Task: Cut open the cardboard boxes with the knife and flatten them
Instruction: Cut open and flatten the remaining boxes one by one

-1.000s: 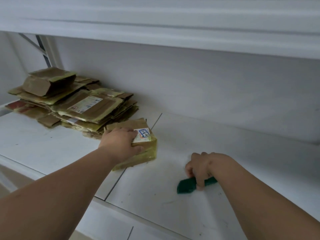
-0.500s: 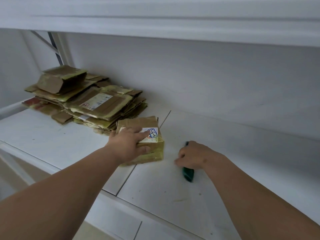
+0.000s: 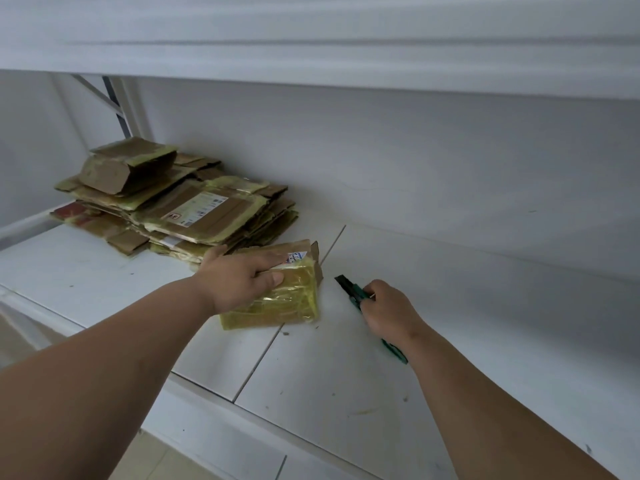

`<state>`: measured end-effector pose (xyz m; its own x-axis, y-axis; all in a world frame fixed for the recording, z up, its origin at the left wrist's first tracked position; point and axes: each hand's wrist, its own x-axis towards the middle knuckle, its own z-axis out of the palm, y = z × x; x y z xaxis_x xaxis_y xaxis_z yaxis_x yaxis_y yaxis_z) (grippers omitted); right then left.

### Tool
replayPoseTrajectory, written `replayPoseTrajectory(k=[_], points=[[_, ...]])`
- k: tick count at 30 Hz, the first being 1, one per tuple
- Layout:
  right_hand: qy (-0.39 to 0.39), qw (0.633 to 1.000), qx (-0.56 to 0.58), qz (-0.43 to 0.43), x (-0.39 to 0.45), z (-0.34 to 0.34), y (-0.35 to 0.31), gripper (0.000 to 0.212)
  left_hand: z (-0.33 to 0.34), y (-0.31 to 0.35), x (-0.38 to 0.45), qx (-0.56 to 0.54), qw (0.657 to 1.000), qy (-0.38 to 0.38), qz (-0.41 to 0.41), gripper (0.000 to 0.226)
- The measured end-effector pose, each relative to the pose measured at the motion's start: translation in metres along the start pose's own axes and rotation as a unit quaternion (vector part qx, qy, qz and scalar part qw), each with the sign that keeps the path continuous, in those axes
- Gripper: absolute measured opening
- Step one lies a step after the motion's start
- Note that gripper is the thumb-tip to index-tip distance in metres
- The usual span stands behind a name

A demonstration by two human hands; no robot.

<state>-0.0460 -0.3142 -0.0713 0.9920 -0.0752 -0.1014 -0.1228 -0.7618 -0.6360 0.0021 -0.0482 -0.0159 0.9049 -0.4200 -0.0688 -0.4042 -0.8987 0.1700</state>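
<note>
At the far left, a stack of flattened brown cardboard boxes (image 3: 173,209) with yellowish tape and a white shipping label lies on the white shelf (image 3: 346,375), pushed up near the pale back wall (image 3: 415,161). One partly folded box sits on top of the stack at its left end. Behind the stack, the grey metal shelf upright and brace (image 3: 114,102) rise to the white shelf board overhead (image 3: 311,39).

Just right of the stack, and touching its near edge, sits a small brown cardboard box wrapped in glossy yellow tape (image 3: 287,299), with a small white and blue sticker on its top. It lies across a seam between two shelf panels. The left hand (image 3: 239,282) presses down on it from above, fingers (image 3: 273,266) spread over the top face and thumb hooked on the near side, holding the box in place.

Right of the box, apart from it, the right hand (image 3: 388,313) is closed around a green utility knife with a dark tip (image 3: 349,289). The tip points up and left toward the box's right end without touching it, and the tail of the handle sticks out below the wrist.
</note>
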Motion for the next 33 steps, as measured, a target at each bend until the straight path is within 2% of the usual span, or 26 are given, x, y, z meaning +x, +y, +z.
replayPoseTrajectory(k=[2,5,10,15,21,23,27,33], points=[[0.020,0.998,0.051,-0.039,-0.003,0.001,-0.004,0.021,-0.003,-0.001,0.000,0.016,0.999,0.029,0.004,0.062],[0.034,0.990,0.083,-0.104,-0.010,0.007,-0.013,0.021,-0.006,-0.004,0.002,0.035,0.998,0.054,0.010,0.064],[0.056,0.983,0.114,-0.130,-0.007,0.011,-0.022,0.022,-0.014,-0.001,0.005,0.040,0.999,0.026,0.011,0.065],[0.081,0.980,0.117,-0.141,0.000,0.009,-0.032,0.019,-0.015,-0.004,0.001,0.020,0.999,0.034,0.008,0.062],[0.126,0.975,0.064,-0.174,0.007,0.014,-0.046,0.018,-0.017,-0.010,-0.002,-0.052,0.998,0.016,-0.007,0.062],[0.140,0.972,0.041,-0.186,0.011,0.018,-0.051,0.021,-0.018,-0.016,-0.004,-0.122,0.992,0.008,-0.012,0.060],[0.169,0.959,-0.021,-0.227,0.015,0.024,-0.059,0.024,-0.009,-0.034,-0.007,-0.251,0.968,0.003,-0.011,0.043],[0.225,0.934,-0.071,-0.268,0.016,0.025,-0.058,0.036,-0.001,-0.049,-0.003,-0.271,0.962,-0.013,0.002,0.062]])
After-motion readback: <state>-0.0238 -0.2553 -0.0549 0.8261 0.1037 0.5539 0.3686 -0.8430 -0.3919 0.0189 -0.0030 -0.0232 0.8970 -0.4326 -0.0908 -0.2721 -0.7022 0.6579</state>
